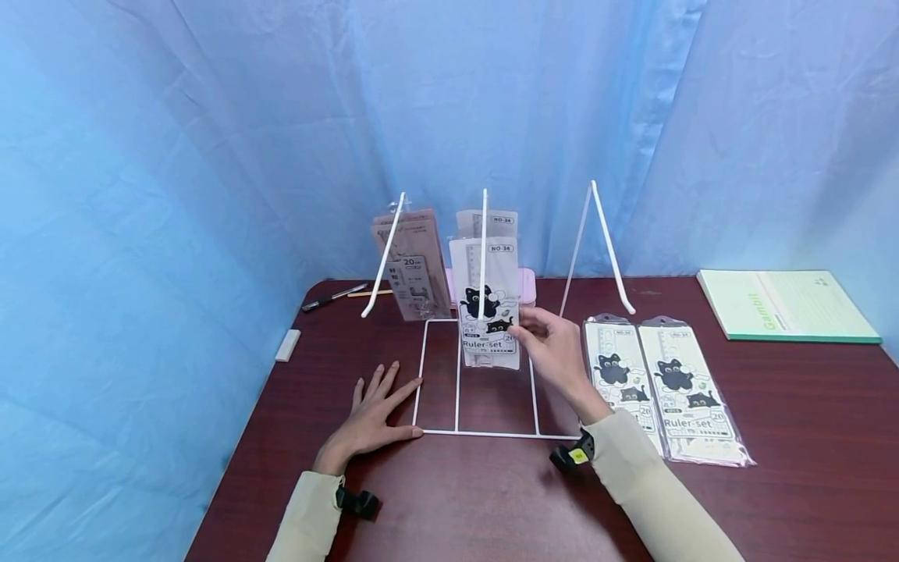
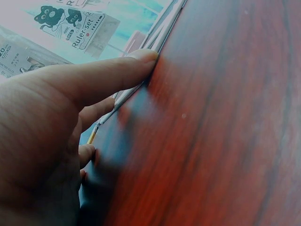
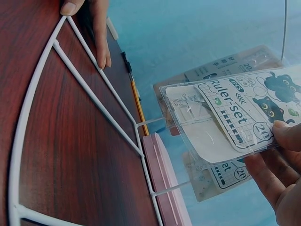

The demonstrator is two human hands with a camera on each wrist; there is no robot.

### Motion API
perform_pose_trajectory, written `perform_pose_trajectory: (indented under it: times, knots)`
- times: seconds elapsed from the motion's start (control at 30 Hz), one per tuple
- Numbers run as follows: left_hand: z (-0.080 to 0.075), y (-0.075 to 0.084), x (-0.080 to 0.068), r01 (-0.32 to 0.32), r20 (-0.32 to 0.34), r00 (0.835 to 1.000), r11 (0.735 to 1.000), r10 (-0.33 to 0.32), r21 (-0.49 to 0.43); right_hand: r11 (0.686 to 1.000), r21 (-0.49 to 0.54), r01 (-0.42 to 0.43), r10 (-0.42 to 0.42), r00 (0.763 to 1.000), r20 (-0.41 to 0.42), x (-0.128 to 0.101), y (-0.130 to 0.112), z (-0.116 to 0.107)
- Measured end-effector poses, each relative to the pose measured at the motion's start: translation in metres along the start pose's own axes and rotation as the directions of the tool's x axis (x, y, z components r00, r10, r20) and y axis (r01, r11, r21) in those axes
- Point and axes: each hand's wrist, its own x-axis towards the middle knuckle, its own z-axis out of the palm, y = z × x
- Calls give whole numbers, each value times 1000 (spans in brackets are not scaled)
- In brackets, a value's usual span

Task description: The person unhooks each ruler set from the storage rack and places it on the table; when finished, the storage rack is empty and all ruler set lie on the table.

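Note:
My right hand (image 1: 558, 351) pinches a clear-wrapped ruler set (image 1: 502, 269) by its lower right edge, thumb on the printed front and fingers behind. Black cats and "Ruler-set" are printed on it. The middle prong (image 1: 484, 226) of a white wire rack runs down in front of this packet in the head view. Behind it hangs a second ruler set (image 1: 504, 221), mostly covered. My left hand (image 1: 375, 421) lies spread on the table, its thumb (image 2: 141, 61) and a fingertip at the rack's base wire (image 1: 492, 433).
Brownish-pink packets (image 1: 414, 234) hang from the left prong; the right prong (image 1: 611, 246) bears nothing. More ruler sets (image 1: 677, 375) lie right of the rack. A green notebook (image 1: 794, 308), a pen (image 1: 330, 298), an eraser (image 1: 288, 345) and a pink case (image 3: 162, 174) are around.

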Motion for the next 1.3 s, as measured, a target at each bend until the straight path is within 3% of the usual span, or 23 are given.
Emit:
perform_pose_trajectory:
  times: [0.97, 1.3]
  knots:
    - [1, 2, 0, 4, -5, 1000, 1000, -4, 6, 999, 8, 42, -42, 999, 7, -21, -10, -6]
    - [2, 0, -1, -20, -42, 999, 1000, 20, 1, 997, -15, 70, -69, 997, 14, -29, -11, -8]
